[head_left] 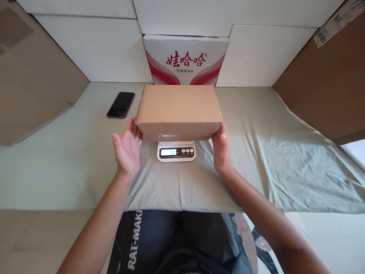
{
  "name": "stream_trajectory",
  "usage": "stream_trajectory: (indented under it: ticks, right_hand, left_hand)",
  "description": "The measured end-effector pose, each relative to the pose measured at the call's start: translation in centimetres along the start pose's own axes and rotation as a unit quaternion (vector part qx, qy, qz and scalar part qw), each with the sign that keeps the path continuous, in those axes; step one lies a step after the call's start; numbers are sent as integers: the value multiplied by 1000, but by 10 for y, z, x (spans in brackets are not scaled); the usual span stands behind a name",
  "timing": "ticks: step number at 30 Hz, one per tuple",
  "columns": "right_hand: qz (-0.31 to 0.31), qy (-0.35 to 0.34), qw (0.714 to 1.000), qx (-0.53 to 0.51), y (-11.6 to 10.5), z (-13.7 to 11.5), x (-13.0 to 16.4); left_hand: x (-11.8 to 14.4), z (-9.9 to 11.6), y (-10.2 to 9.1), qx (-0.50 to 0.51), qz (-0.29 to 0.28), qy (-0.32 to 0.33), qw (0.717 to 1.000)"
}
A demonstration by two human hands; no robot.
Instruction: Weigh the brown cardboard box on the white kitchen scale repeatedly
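A closed brown cardboard box (178,104) sits on a small white digital scale (176,159), covering its platform. The scale's lit display shows what looks like 51. My left hand (129,146) is beside the box's lower left corner, palm turned up, thumb spread away and fingers stretched along the box's end. At the opposite lower corner is my right hand (221,149), its fingers extended towards the box and partly hidden by it. Whether either hand's fingertips press on the box I cannot tell.
A black smartphone (121,104) lies left of the box on the pale green cloth (182,186). Behind stand white cartons (251,57) and a printed red-and-white carton (186,57). Large brown cartons flank the left (37,80) and right (327,80).
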State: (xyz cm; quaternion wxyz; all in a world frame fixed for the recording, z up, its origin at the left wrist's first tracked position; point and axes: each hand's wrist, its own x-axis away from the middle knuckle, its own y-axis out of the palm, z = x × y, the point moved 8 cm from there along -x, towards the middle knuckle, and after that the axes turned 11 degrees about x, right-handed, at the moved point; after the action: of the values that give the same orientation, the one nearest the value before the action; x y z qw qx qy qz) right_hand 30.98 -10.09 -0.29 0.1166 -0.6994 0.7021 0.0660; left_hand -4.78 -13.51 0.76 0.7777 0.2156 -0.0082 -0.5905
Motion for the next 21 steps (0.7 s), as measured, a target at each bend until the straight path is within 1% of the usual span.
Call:
stream_trajectory:
  ticks: [3,5,7,9,11,13,15,19,21]
  right_hand:
    - [-4,3,1000,3,-2,3,-4]
    - [-1,5,1000,-3,-2,2,-5]
    - [4,5,1000,-17,-1,-4,-5]
    - [6,-5,999,-31,1,-12,-3]
    - [4,-19,999,-38,4,-19,-2]
    - [6,-25,999,-38,5,-21,-3]
    - [7,-20,999,-35,5,-20,-4]
    - [1,-19,999,-34,5,-18,-5]
    - [3,-20,999,-39,4,-19,-5]
  left_hand:
    - [-23,10,-11,-8,-8,-18,1000]
    - [-38,14,-11,-4,-2,-36,999]
    - [-50,13,-8,38,32,-47,998]
    - [-57,7,-4,97,81,-55,990]
    - [-58,-4,-4,139,129,-60,980]
    - [-55,-13,-7,154,149,-65,975]
    - [-52,-19,-9,148,142,-59,977]
    - [-48,-26,-6,120,81,-28,989]
    - [-47,-30,-1,114,61,-20,991]
